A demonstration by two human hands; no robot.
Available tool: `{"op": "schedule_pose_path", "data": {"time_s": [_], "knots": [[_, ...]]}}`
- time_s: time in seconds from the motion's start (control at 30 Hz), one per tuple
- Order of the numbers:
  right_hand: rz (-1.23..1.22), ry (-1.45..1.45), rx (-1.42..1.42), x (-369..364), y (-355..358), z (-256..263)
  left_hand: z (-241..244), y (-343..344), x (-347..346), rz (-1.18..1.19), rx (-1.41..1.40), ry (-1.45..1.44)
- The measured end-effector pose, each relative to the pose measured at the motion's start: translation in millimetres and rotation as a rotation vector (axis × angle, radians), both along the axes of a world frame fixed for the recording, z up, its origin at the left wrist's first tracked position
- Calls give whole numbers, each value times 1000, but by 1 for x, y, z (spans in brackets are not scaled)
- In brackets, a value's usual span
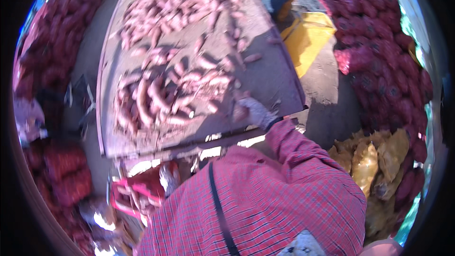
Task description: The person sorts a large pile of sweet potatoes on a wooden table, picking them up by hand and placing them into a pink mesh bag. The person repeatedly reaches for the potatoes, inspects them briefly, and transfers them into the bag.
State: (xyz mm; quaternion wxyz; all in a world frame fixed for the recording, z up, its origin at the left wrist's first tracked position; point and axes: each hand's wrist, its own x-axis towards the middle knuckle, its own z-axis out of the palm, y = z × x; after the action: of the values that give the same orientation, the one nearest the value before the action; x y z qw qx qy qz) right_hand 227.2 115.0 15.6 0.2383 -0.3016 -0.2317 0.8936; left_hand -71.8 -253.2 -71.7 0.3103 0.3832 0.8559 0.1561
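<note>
My right hand (256,113), in a pale glove, is at the near right part of a large tabletop (270,74). Its fingers are around a blurred reddish sweet potato (240,113). Left of it lies a loose cluster of sweet potatoes (144,101), some long and curved, among crumbs of soil. Farther back is a bigger heap of sweet potatoes (174,3). Below the table's near edge, a pink-rimmed container (137,199) holds several sweet potatoes. A greyish-white shape (169,177) beside it may be my left glove; it is too unclear to tell.
Red mesh sacks are stacked on the left (60,39) and right (384,67). A yellow sack (307,39) stands beyond the table's right edge, by a person in a dark cap (282,1). Crumpled yellowish sacks (369,160) are at my right. Filled red bags (67,170) sit lower left.
</note>
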Motion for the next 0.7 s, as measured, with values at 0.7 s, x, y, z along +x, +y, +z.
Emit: {"op": "schedule_pose_path", "data": {"time_s": [0.7], "knots": [[258,-529,313,31,117,-43,-23,-166,262,1186,0,-265]]}}
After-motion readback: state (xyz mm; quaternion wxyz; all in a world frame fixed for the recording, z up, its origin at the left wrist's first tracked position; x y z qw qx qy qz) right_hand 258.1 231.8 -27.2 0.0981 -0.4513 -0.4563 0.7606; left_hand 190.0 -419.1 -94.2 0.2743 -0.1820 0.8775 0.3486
